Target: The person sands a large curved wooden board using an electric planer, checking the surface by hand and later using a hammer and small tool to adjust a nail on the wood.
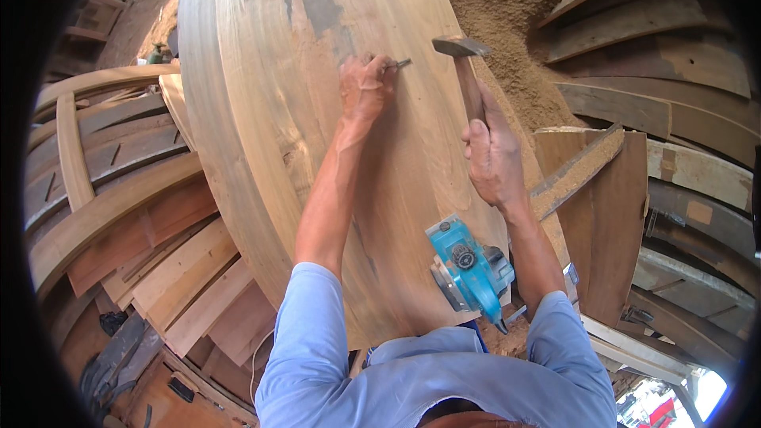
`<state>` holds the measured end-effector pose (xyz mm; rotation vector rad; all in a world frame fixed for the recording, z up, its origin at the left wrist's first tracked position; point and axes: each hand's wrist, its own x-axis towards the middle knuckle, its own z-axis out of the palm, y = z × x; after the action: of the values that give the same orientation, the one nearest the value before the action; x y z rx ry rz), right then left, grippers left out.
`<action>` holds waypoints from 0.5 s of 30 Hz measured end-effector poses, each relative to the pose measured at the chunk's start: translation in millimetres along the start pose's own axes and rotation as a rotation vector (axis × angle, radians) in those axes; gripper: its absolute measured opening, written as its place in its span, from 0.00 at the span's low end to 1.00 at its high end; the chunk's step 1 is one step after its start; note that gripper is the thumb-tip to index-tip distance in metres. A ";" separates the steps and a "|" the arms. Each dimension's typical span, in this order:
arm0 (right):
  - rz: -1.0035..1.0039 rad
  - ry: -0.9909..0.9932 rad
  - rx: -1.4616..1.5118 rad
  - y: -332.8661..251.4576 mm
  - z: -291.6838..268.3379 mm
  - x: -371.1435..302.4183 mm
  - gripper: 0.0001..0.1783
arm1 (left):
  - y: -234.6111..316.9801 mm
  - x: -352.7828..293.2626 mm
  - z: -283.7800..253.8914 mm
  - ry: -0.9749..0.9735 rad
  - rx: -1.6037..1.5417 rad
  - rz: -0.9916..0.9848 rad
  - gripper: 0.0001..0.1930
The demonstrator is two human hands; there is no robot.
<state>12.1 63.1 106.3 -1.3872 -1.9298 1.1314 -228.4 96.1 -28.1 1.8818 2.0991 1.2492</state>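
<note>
My left hand (367, 87) is closed over the wide wooden panel (246, 111), fingers pinching a short, dark, slender metal piece (403, 63). It looks like a nail or a punch, but is too small to tell. In my right hand (493, 160) is a hammer (462, 46), gripped by its wooden handle. The hammer's head is raised to the right of the metal piece, apart from it. A teal electric planer (469, 265) rests on the panel's near right part, close to my right forearm.
Stacked boards and frames (158, 261) crowd the left side. On the right, more planks (674, 111) lean in rows beside a pile of sawdust (507, 8). A sawdust-covered wooden bar (583, 170) juts out near the panel's right edge.
</note>
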 end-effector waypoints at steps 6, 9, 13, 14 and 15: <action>-0.012 -0.024 -0.001 12.8 18.9 27.9 0.30 | 4.9 4.0 -6.1 -0.014 -0.022 -0.003 0.05; -0.049 -0.014 -0.069 25.6 32.3 33.6 0.29 | 6.9 2.9 -5.3 0.016 0.001 0.043 0.06; -0.191 0.030 -0.214 51.7 38.5 58.4 0.29 | 7.1 7.3 -2.3 -0.003 0.020 0.043 0.06; -0.248 0.062 -0.155 40.9 38.3 57.8 0.29 | 4.8 4.8 -5.1 -0.017 0.013 0.030 0.05; -0.195 0.050 -0.035 27.7 35.3 50.6 0.29 | 1.5 3.9 -7.8 -0.031 0.006 0.017 0.05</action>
<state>-19.1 102.3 60.8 -1.2022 -2.0081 0.9671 -232.3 95.3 -20.2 1.9119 2.0783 1.2111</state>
